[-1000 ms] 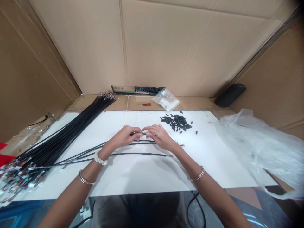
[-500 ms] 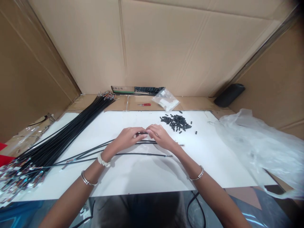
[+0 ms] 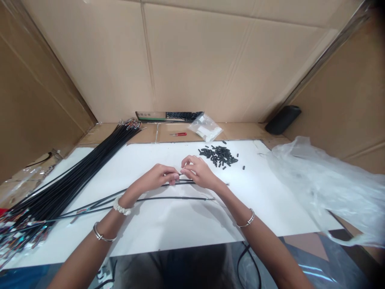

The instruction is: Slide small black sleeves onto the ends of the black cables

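My left hand (image 3: 159,176) is closed in a pinch around a black cable, whose tip pokes out past the thumb and forefinger. Just right of that tip, my right hand (image 3: 199,171) is closed too, its thumb and forefinger meeting at the cable's end. What lies between those fingertips is too small to make out. Below both hands, several black cables (image 3: 177,198) lie across the white tabletop (image 3: 144,224), with bare wire ends on the right. A pile of short black sleeves (image 3: 221,155) sits beyond my right hand.
A thick bundle of black cables (image 3: 81,172) with coloured wire ends covers the left side. Red-handled snips (image 3: 180,134) and a clear plastic bag (image 3: 205,127) lie at the back. On the right are crumpled plastic sheeting (image 3: 313,188) and a black roll (image 3: 282,119). Cardboard walls surround the table.
My hands, which were together, have come slightly apart, with the cable tip now showing between them. My right fingers have lifted and curled. The whole view has shifted a little.
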Action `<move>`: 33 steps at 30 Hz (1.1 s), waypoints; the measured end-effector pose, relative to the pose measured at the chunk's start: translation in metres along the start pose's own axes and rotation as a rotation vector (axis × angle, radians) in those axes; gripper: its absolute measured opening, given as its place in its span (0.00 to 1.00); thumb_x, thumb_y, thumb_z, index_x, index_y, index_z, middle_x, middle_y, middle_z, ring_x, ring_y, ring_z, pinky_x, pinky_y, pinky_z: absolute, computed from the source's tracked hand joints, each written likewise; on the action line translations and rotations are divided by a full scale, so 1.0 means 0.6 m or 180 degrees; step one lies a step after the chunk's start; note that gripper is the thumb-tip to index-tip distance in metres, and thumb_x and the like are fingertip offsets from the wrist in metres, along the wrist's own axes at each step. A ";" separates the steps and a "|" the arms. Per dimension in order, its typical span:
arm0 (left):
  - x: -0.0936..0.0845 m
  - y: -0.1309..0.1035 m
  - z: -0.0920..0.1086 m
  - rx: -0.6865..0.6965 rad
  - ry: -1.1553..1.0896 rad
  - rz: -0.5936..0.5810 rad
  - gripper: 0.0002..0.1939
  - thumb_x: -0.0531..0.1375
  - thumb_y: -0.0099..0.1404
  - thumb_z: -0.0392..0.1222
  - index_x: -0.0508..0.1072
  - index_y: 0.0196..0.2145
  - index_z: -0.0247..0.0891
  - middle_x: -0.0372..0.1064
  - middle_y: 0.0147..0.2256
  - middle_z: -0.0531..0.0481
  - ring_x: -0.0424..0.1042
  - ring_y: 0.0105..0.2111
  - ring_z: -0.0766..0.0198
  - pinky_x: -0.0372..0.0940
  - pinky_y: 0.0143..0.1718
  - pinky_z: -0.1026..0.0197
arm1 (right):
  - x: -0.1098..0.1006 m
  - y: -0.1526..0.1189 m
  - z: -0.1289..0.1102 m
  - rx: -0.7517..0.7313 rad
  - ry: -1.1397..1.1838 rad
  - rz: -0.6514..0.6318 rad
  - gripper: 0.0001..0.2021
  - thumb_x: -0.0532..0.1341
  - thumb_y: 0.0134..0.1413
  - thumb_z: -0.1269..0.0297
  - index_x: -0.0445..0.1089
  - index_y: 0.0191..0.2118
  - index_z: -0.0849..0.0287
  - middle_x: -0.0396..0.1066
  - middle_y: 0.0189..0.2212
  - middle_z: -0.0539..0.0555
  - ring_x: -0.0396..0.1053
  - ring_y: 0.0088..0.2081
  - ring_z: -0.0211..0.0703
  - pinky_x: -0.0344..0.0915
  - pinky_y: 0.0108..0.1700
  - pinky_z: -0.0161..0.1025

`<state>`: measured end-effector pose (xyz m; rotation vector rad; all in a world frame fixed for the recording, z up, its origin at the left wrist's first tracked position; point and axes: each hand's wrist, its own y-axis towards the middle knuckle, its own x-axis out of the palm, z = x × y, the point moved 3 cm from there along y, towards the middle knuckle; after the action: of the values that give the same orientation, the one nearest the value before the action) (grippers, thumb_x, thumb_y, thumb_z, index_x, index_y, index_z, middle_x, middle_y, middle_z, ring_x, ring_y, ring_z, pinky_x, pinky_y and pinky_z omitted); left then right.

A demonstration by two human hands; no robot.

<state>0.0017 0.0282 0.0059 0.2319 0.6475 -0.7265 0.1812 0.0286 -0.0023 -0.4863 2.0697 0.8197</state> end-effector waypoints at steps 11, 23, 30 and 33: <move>0.007 -0.004 -0.008 -0.0145 -0.0027 -0.0464 0.16 0.53 0.64 0.49 0.76 0.36 0.36 0.74 0.33 0.49 0.69 0.32 0.63 0.61 0.34 0.65 | -0.043 -0.013 0.110 0.1362 -0.0024 0.1003 0.15 0.50 0.62 0.63 0.71 0.31 0.60 0.68 0.35 0.56 0.66 0.39 0.43 0.59 0.44 0.39; -0.136 -0.045 -0.129 -0.1543 0.2270 0.2566 0.14 0.52 0.64 0.41 0.72 0.44 0.35 0.70 0.42 0.40 0.66 0.44 0.49 0.60 0.46 0.52 | -0.015 -0.030 0.171 0.2051 -0.1393 0.0595 0.09 0.56 0.55 0.67 0.74 0.38 0.57 0.66 0.38 0.59 0.61 0.43 0.51 0.57 0.42 0.43; -0.167 -0.092 -0.189 -0.2620 0.2678 0.2737 0.19 0.53 0.62 0.40 0.68 0.50 0.30 0.63 0.47 0.30 0.61 0.49 0.40 0.59 0.44 0.46 | -0.012 -0.025 0.183 0.2186 -0.1571 0.0492 0.08 0.56 0.56 0.66 0.74 0.35 0.60 0.67 0.37 0.61 0.60 0.42 0.53 0.56 0.43 0.44; -0.163 -0.090 -0.194 -0.2722 0.2687 0.2762 0.18 0.52 0.62 0.37 0.68 0.49 0.30 0.63 0.48 0.31 0.61 0.49 0.41 0.58 0.45 0.47 | -0.011 -0.022 0.181 0.2104 -0.1634 0.0441 0.08 0.56 0.56 0.68 0.73 0.34 0.61 0.67 0.38 0.62 0.59 0.43 0.54 0.55 0.44 0.45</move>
<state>-0.1448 0.0897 -0.0234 -0.0070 1.4609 0.5626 0.2536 0.0958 -0.0494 0.2160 1.7556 0.2514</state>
